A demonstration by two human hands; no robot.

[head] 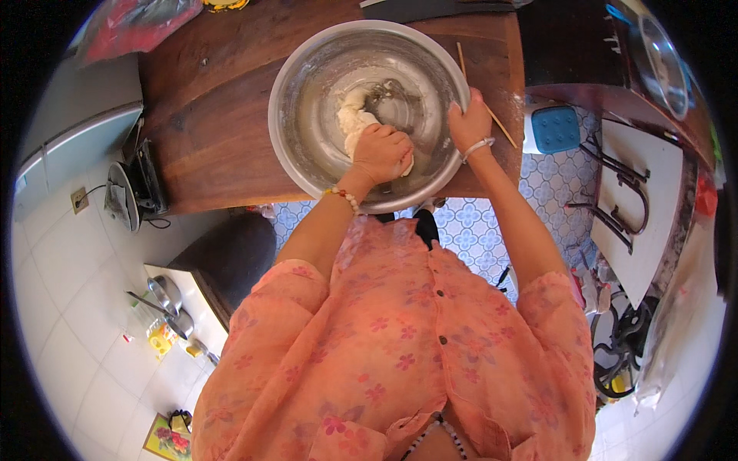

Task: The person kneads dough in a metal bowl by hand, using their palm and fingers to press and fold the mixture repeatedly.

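A wide stainless steel bowl (300,144) sits at the front edge of the wooden table, its inner wall smeared with flour. Inside it lies a rough, pale lump of dough (353,112), stretched from the bowl's middle towards me. My left hand (383,151), with a beaded bracelet at the wrist, is curled into a fist on the near end of the dough, which bulges out under the fingers. At the bowl's right rim, my right hand (470,122) grips the edge, thumb towards the inside. A silver bangle circles that wrist.
On the wooden table (219,127), a pair of thin wooden chopsticks (501,128) lies right of the bowl, partly behind my right hand. A red plastic bag (144,26) rests at the far left. A blue-topped stool (555,129) stands beyond the table's right edge.
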